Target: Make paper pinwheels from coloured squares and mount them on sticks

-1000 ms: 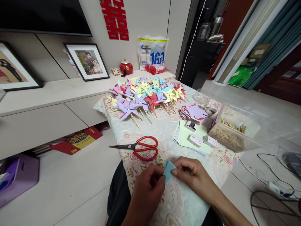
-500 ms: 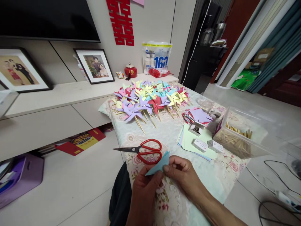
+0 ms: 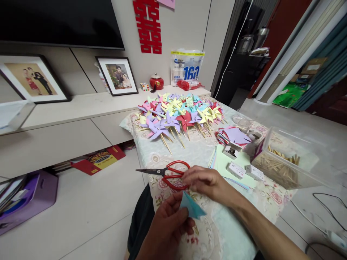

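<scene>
Head view: your left hand (image 3: 166, 225) pinches a folded light-blue paper piece (image 3: 192, 207) between thumb and fingertips, holding it above the near edge of the floral-patterned tablecloth (image 3: 195, 151). Your right hand (image 3: 203, 180) reaches over that paper to the red-handled metal scissors (image 3: 168, 172), which lie flat on the cloth just beyond the blue paper; its fingers are curled loosely together at the red loops, and you cannot tell from here whether they have closed on a handle. Beyond the scissors, at the far end of the cloth, lies a heap of coloured paper pinwheels on wooden sticks (image 3: 179, 113). To the right of the scissors sits a stack of pale green paper sheets (image 3: 225, 162) with small white boxes (image 3: 245, 170) on it, and further right a clear plastic tub of wooden sticks (image 3: 282, 162).
</scene>
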The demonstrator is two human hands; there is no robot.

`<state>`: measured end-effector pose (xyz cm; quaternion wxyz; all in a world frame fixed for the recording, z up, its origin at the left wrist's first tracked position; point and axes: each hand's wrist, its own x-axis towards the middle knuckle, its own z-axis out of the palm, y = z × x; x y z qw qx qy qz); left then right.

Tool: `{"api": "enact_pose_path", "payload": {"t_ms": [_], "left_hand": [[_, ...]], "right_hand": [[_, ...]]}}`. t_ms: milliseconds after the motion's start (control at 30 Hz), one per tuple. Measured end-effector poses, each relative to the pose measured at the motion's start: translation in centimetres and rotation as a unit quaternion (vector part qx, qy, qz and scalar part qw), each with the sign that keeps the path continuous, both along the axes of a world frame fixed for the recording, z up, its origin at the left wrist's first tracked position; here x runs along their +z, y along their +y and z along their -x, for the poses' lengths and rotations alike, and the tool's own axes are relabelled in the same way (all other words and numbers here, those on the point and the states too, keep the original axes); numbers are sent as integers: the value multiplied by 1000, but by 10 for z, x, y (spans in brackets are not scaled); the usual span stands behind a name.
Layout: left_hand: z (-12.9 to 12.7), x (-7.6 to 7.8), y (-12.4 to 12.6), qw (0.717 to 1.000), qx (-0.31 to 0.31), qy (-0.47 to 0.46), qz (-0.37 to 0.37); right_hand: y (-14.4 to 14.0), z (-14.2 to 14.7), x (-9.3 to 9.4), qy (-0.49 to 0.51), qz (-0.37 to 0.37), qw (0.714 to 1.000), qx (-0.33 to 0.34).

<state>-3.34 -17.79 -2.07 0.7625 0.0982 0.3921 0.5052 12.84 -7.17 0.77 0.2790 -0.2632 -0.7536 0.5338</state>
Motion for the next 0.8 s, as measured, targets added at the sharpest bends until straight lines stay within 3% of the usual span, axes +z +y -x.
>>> {"api": "enact_pose_path", "payload": {"t_ms": [100, 200, 333, 433, 567, 700, 800], "left_hand": [[0, 3, 2, 999, 25, 41, -7], [0, 7, 4, 997, 29, 62, -31], [2, 8, 8, 995, 1, 66, -77], [5, 7, 12, 995, 4, 61, -77], [12, 6, 19, 995, 1, 57, -87], [12, 7, 32, 994, 5, 57, -98], [7, 8, 47, 992, 21, 47, -116]], "right_hand": [[15, 19, -13, -76, -119, 988, -66], [20, 39, -21, -201, -223, 953, -45], [9, 46, -15, -329, -266, 906, -13], [-4, 32, -3, -355, -259, 898, -8], [-21, -5, 7, -352, -171, 917, -79], [-45, -55, -4, -207, 10, 956, -207], [-75, -90, -19, -58, 170, 934, -309]]}}
